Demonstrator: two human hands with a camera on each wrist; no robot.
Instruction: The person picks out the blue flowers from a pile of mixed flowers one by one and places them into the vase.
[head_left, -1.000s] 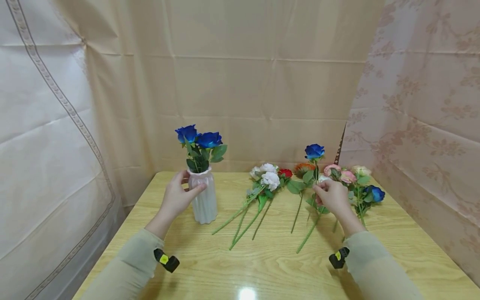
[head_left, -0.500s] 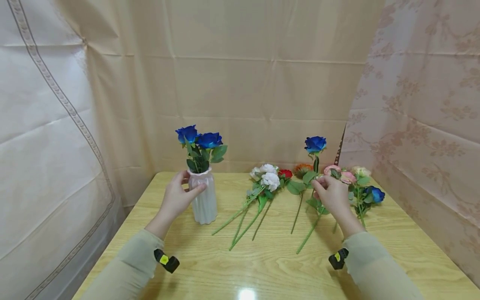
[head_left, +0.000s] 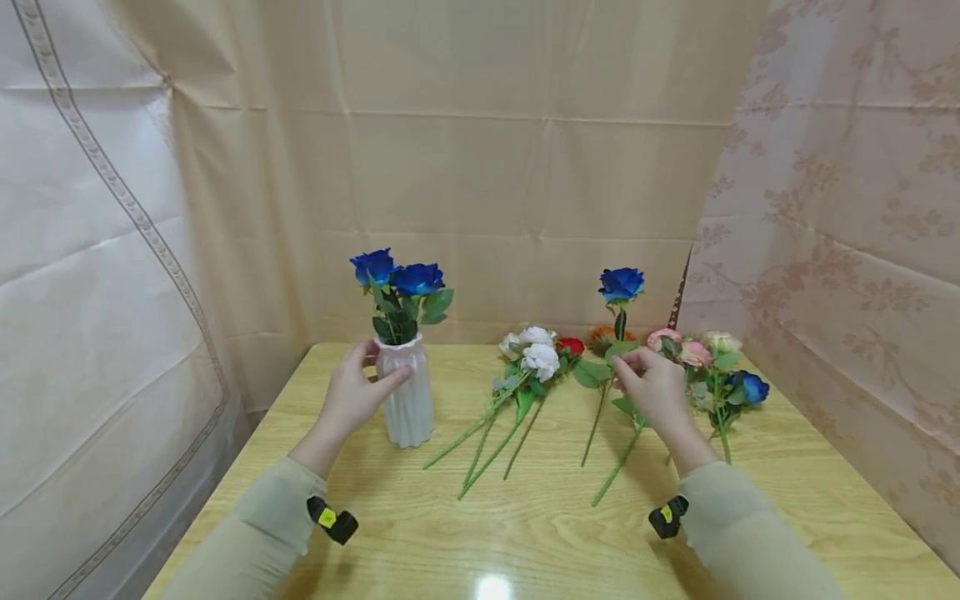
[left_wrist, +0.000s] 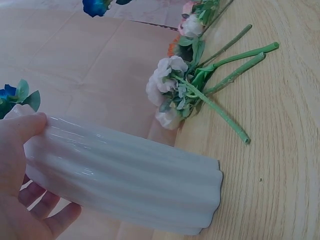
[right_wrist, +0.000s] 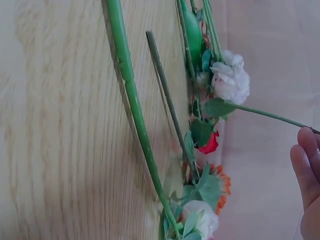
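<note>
At the left of the table, my left hand (head_left: 358, 390) holds a white ribbed vase (head_left: 411, 404) near its neck, thumb in front. The left wrist view shows the thumb over the vase (left_wrist: 125, 170) and the fingers round its other side. Two blue roses (head_left: 418, 280) with green leaves stand in it. Over on the right, my right hand (head_left: 658, 385) pinches the stem of another blue rose (head_left: 622, 285), its bloom upright above the fingers. In the right wrist view the thin stem (right_wrist: 270, 115) runs out from the fingertips.
White flowers (head_left: 540, 360) and a red flower (head_left: 572, 347) lie between my hands, stems toward me. Under and beside my right hand lie an orange flower (head_left: 602, 339), pink flowers (head_left: 696, 355) and a blue rose (head_left: 752, 387). Curtains hang behind the wooden table (head_left: 525, 542).
My right hand has lifted the blue rose a little and carried it slightly to the left. The left hand and the vase stay in place.
</note>
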